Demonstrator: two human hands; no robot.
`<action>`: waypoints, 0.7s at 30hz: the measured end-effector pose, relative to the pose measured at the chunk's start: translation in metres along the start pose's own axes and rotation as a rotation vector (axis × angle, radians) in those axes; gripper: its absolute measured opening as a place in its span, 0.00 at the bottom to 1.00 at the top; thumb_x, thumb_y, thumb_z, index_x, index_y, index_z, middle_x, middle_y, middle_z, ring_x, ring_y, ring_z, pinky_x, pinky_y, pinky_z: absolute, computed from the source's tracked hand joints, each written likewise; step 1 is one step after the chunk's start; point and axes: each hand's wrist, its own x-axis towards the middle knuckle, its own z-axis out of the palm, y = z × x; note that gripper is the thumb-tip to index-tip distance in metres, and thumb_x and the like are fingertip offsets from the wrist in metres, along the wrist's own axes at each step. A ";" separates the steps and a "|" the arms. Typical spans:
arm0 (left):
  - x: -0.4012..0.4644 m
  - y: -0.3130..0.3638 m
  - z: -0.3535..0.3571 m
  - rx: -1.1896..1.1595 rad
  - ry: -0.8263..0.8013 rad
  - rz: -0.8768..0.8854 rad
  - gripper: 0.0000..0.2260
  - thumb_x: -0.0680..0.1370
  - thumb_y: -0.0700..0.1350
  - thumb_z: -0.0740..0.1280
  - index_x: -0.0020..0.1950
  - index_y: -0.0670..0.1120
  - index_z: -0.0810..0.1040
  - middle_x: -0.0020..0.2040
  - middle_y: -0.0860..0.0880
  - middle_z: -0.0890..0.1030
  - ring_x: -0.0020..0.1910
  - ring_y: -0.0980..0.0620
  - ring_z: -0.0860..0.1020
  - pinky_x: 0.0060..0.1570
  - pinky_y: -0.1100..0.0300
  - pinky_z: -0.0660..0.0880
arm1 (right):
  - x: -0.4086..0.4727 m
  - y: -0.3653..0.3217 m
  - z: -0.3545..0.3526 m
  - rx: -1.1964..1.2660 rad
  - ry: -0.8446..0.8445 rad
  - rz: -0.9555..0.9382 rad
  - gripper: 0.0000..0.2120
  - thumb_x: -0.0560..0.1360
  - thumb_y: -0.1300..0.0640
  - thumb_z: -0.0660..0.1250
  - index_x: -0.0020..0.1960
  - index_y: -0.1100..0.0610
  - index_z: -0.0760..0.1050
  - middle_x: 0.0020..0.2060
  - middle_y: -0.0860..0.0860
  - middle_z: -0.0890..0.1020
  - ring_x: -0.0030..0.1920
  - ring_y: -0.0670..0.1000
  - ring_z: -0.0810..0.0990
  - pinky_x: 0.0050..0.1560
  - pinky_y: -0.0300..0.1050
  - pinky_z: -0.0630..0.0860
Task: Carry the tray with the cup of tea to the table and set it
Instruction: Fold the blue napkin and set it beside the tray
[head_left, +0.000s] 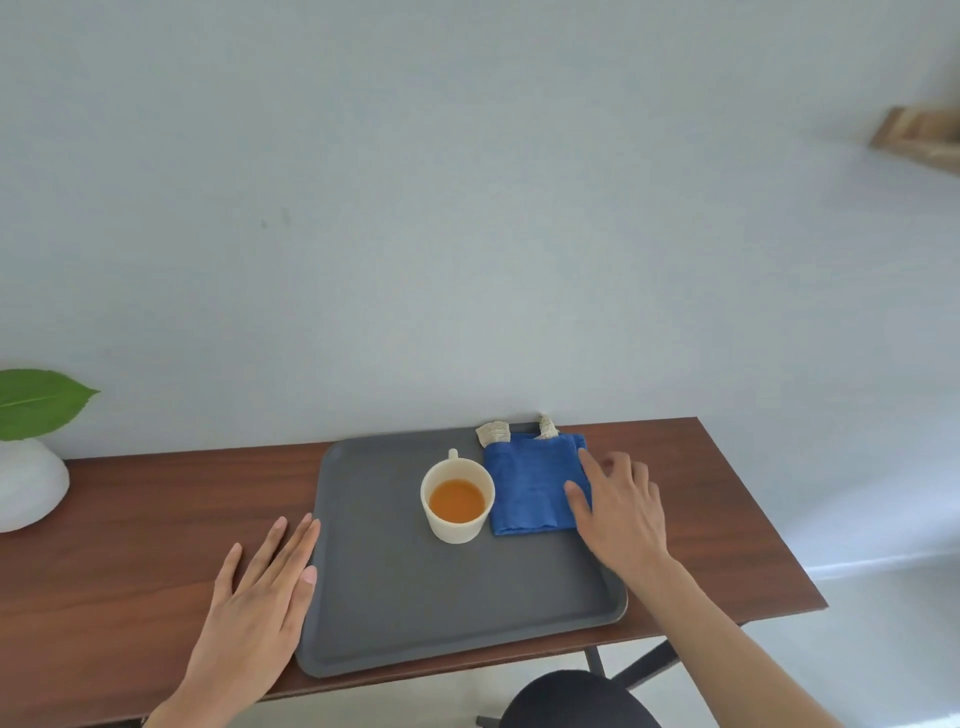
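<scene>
Head view: right hand (621, 512) hides the 3 o'clock edge of the blue cloth (530, 486) and the tray rim there; white pot (28, 483) and leaf (39, 400) cut off at 9 o'clock, wooden item (919, 136) at 2 o'clock blurred. Grey tray (415, 597) flat on brown worktop (130, 525), cream cup (457, 501) of amber tea upright at centre, beside cloth. Left hand (260, 603) flat, fingers spread, against the tray's 9 o'clock rim, gripping nothing; right hand likewise spread, empty.

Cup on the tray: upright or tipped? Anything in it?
Upright. The cup stands on the grey tray, its round rim facing up, with level orange-brown tea inside, filled partway. No spill shows on the tray.
</scene>
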 end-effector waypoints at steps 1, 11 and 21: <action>0.000 0.000 0.000 -0.004 0.002 -0.002 0.28 0.84 0.59 0.40 0.83 0.56 0.53 0.82 0.60 0.57 0.82 0.57 0.50 0.81 0.41 0.53 | 0.000 0.007 0.001 -0.025 -0.051 0.002 0.26 0.82 0.39 0.54 0.76 0.48 0.65 0.60 0.54 0.74 0.56 0.57 0.73 0.53 0.53 0.76; 0.000 0.001 0.000 -0.035 0.017 -0.022 0.28 0.84 0.62 0.39 0.83 0.57 0.53 0.82 0.62 0.58 0.81 0.63 0.47 0.81 0.44 0.50 | 0.003 0.020 0.012 0.280 -0.063 -0.094 0.19 0.86 0.50 0.55 0.73 0.56 0.71 0.43 0.49 0.73 0.39 0.49 0.73 0.37 0.44 0.70; -0.001 0.010 -0.007 -0.050 0.027 -0.046 0.31 0.82 0.63 0.39 0.83 0.55 0.53 0.81 0.62 0.59 0.81 0.64 0.49 0.82 0.46 0.50 | 0.007 0.057 -0.008 0.246 0.088 -0.121 0.06 0.77 0.70 0.64 0.51 0.63 0.77 0.41 0.55 0.75 0.40 0.55 0.73 0.37 0.49 0.75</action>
